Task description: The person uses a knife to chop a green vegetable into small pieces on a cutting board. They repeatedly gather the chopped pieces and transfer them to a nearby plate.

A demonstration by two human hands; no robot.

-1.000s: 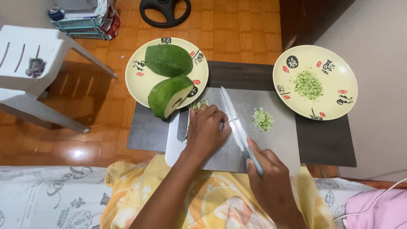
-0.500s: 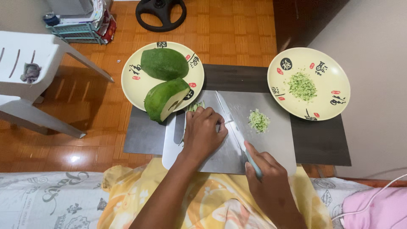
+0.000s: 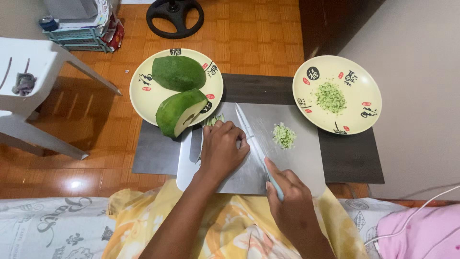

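From the head view I judge the work to be mid-chop: green strips are being cut fine on the cutting board (image 3: pixel 297 163), which lies on the dark bench (image 3: pixel 352 158) toward its near edge.

My left hand (image 3: pixel 221 149) lies curled, knuckles up, pressing down on a small bunch of green strips (image 3: pixel 213 119) near the board's far left corner. My right hand (image 3: pixel 287 201) is closed around the pale handle of the knife (image 3: pixel 251 136) at the board's near edge; the blade runs away from me toward the far edge, just beside the left fingers.

A small heap of chopped bits (image 3: pixel 284 135) sits on the board right of the blade, apart from it. More chopped green lies on the right plate (image 3: pixel 354 112) at the bench's far right corner. The left plate (image 3: pixel 143 103) overhangs the far left corner and carries two large green fruit pieces (image 3: pixel 178 73), the nearer one showing its pale cut face.

The next cut, as I judge it, calls for the blade to come down close against the left knuckles with the fingertips tucked back, since the gap there is slim.

Hard to make out: the left hand covers most of the strips, so I cannot tell how much is left uncut. The left fingertips are hidden, and I cannot tell whether the edge is touching the board.
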